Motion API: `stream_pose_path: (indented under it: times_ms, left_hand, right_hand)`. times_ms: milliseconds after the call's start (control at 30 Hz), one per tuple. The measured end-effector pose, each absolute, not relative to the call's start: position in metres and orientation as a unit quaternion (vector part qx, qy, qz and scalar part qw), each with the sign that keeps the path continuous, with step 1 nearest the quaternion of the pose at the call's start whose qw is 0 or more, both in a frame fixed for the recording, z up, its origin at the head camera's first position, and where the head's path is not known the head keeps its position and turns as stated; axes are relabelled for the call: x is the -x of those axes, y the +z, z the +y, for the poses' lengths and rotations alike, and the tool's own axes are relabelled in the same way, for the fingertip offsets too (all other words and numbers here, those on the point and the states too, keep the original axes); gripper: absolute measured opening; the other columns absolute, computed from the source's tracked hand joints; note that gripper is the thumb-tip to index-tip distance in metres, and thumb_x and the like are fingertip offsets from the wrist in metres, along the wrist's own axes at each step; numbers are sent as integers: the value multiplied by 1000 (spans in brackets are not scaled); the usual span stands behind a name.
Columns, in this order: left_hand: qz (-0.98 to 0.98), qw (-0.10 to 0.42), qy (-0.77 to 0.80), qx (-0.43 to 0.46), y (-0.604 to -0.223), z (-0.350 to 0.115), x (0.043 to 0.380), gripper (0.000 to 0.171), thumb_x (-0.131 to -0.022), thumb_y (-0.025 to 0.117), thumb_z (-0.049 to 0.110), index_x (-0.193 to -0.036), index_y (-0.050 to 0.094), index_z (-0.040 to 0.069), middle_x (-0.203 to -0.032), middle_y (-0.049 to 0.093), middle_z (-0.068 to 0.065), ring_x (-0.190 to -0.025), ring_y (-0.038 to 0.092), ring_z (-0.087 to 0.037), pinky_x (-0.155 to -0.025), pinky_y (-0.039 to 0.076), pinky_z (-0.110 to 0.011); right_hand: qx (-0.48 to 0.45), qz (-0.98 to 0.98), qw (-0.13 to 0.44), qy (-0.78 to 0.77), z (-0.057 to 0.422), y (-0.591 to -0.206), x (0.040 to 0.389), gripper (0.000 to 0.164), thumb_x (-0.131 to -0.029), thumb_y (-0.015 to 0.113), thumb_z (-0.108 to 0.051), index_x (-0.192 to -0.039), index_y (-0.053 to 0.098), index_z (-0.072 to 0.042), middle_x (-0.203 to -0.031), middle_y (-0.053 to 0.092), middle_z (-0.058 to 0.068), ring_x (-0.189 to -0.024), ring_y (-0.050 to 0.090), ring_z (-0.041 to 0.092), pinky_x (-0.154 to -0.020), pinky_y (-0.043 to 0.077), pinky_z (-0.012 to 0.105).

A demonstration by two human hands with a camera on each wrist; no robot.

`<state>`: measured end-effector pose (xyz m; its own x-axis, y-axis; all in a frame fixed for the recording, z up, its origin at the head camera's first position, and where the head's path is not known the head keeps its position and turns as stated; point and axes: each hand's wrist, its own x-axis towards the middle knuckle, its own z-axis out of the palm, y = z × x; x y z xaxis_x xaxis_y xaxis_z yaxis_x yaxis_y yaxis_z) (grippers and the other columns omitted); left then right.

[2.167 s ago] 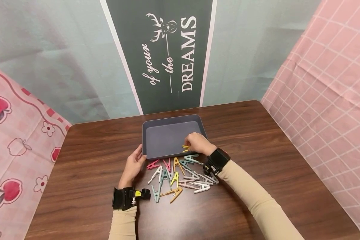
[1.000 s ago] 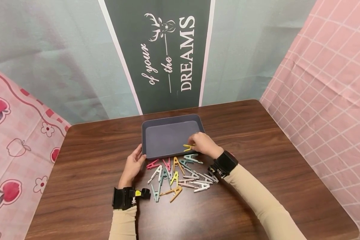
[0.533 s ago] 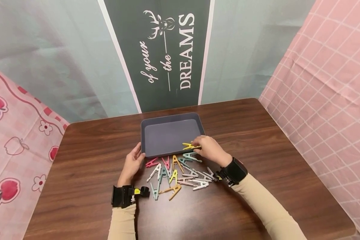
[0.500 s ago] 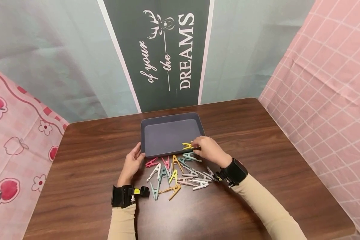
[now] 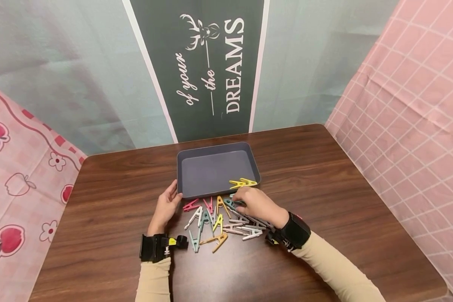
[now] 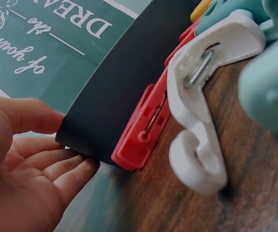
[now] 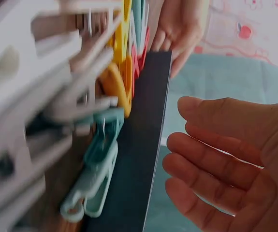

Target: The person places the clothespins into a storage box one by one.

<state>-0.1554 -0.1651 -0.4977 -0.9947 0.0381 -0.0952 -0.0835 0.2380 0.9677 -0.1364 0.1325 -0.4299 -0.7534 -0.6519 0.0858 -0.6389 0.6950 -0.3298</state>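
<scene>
My left hand point(image 5: 167, 207) holds the near left corner of a dark grey tray point(image 5: 201, 170), thumb on one side and fingers on the other, as the left wrist view shows. What look like two overlapping yellow clothespins point(image 5: 248, 182) lie in the tray's near right corner. Just in front of that corner, my right hand point(image 5: 259, 205) hovers over the clothespin pile, partly covering a light teal clothespin point(image 7: 93, 188). In the right wrist view its fingers point(image 7: 211, 166) are loosely bent, apart from the thumb, with nothing between them.
Several clothespins lie along the tray's near side: red ones point(image 5: 191, 204), a white one point(image 5: 195, 217), an orange one point(image 5: 217, 241), a yellow one point(image 5: 219, 222), and teal, grey and pink ones. The wooden table point(image 5: 305, 163) meets hanging cloths at its back and sides.
My right hand has let go of the yellow clothespin in the tray's near right corner, then moved back towards me over the pile. My left hand stays at the tray corner.
</scene>
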Motion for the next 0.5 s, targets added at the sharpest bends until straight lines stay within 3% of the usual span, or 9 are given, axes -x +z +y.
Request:
stream_pose_path:
  times_ms: [500]
  left_hand:
    - [789, 56, 612, 19, -495, -164, 154, 60, -97, 47, -1, -151, 22, -3, -158, 22, -23, -145, 31, -38, -116, 31, -40]
  right_hand:
    - [423, 890, 9, -172, 112, -442, 112, 16, -82, 74, -17, -98, 73, -11, -92, 70, 0, -86, 65, 12, -73, 56, 23]
